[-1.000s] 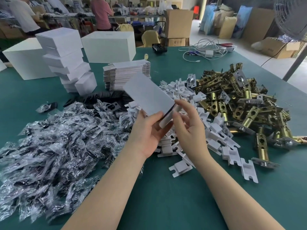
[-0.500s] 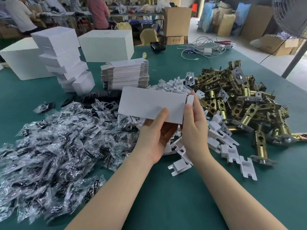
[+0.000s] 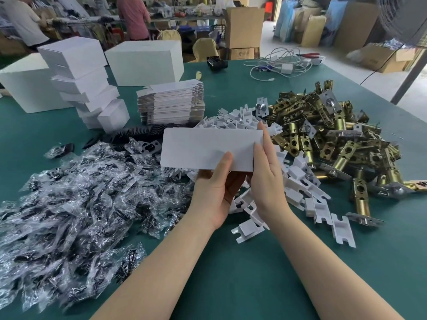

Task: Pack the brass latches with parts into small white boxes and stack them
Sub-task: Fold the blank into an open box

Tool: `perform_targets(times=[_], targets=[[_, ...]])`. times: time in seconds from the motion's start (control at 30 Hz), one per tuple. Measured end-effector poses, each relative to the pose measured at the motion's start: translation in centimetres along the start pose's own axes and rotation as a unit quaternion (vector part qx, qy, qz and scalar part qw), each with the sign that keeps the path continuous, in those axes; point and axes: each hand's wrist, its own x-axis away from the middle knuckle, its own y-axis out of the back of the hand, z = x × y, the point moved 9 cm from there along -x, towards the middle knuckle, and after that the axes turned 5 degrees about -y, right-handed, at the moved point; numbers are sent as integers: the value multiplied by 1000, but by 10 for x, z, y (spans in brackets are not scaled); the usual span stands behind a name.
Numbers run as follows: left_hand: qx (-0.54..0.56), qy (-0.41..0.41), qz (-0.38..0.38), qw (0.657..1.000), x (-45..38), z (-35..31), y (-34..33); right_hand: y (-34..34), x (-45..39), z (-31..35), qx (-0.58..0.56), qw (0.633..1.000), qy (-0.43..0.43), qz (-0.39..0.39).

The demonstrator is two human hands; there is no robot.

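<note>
Both hands hold a flat, unfolded white cardboard box blank (image 3: 208,148) above the green-covered worktop (image 3: 231,285): the left hand (image 3: 215,192) grips its lower edge with the thumb on the near face, and the right hand (image 3: 268,179) lies along its right end with fingers nearly straight. Left of the hands spreads a heap of clear plastic bags of dark parts (image 3: 76,204); under and right of them lie white plastic inserts (image 3: 300,188), then a pile of brass latches (image 3: 328,137). Beyond the hands stand a stack of flat white box blanks (image 3: 171,105) and, further left, stacked small white boxes (image 3: 80,79).
</note>
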Motion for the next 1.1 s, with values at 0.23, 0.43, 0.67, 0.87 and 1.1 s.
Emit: perform_targets(times=[0.23, 0.43, 0.67, 0.87, 1.1], targets=[[-13, -18, -6, 1000, -1, -2, 2, -8, 3, 2, 0, 999, -8, 37], [0, -24, -8, 1000, -2, -3, 3, -7, 4, -2, -10, 1000, -12, 16], [28, -24, -23, 999, 0, -1, 1, -10, 0, -3, -34, 997, -30, 68], [19, -1, -44, 999, 2, 0, 8, -16, 16, -8, 9, 999, 34, -12], [46, -20, -23, 998, -2, 1, 5, -7, 7, -10, -51, 998, 1, -29]])
